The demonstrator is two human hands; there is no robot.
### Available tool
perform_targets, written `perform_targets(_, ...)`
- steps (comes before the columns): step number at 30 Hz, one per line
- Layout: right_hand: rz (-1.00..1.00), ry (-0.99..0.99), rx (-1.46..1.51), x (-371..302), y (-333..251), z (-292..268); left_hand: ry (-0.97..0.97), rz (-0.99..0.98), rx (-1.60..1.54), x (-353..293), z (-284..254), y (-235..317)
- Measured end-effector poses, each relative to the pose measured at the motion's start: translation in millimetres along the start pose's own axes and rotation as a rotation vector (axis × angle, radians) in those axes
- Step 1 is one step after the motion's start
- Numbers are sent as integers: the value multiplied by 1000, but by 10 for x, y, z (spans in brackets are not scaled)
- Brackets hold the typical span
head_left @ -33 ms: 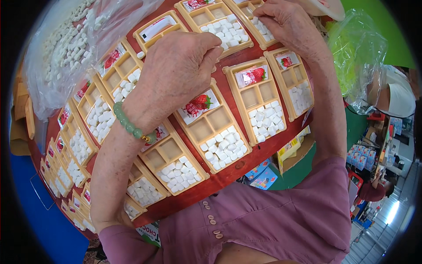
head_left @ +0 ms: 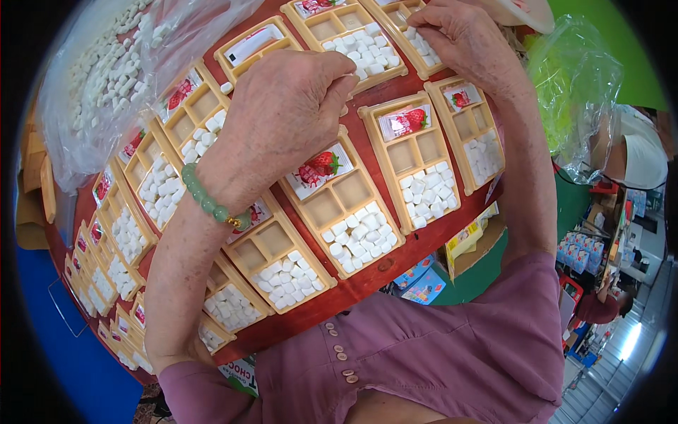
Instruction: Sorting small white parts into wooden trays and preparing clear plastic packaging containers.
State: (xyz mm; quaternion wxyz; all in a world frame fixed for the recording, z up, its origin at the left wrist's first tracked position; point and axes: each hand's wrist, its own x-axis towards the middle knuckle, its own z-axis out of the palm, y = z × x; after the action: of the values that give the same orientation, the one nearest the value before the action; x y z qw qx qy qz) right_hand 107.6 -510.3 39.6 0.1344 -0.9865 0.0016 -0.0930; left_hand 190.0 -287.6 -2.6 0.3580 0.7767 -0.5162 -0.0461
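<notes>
My left hand [head_left: 289, 99], with a green bead bracelet [head_left: 205, 201] at the wrist, is closed above the middle trays. Its thumb and forefinger press together; what they hold, if anything, is hidden. My right hand [head_left: 466, 42] reaches to a tray [head_left: 432, 71] at the far right, its bent fingers closed at the small white marshmallows [head_left: 417, 44] there. I cannot make out anything in them. Below my left hand lies a divided beige tray [head_left: 352, 191] with a strawberry-printed sachet [head_left: 321, 169], two bare compartments and a large one full of marshmallows [head_left: 359, 237].
Similar filled trays [head_left: 417, 152] stand in rows across the red table [head_left: 367, 279]. A clear plastic bag of loose marshmallows [head_left: 116, 78] lies far left. One stray marshmallow [head_left: 226, 88] sits between trays. A crumpled clear bag [head_left: 575, 92] is on the right, above an open carton [head_left: 477, 244].
</notes>
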Motion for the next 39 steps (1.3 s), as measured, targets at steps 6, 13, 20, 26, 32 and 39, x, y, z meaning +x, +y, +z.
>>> perform_targets(6, -55, -10, -106, -15, -45, -41, -20, 18, 24, -10, -30, -15)
perform_targets(13, -103, 171, 91, -121, -145, -23, 20, -13, -51, -36, -26, -5)
perform_targets(20, -51, -19, -214, -457, 270, 311, 37, 12, -10, -57, -40, -19)
perform_targets(26, 68, -225, -334, -482, 177, 379, -5, 28, 11, -54, -80, 18)
perform_targets(32, 55, -236, -285, -470, 115, 308, 3, 7, -44, -59, -79, 75)
perform_targets(39, 200, 44, 305, -621, 310, -58, 18, -73, -184, -137, -135, 132)
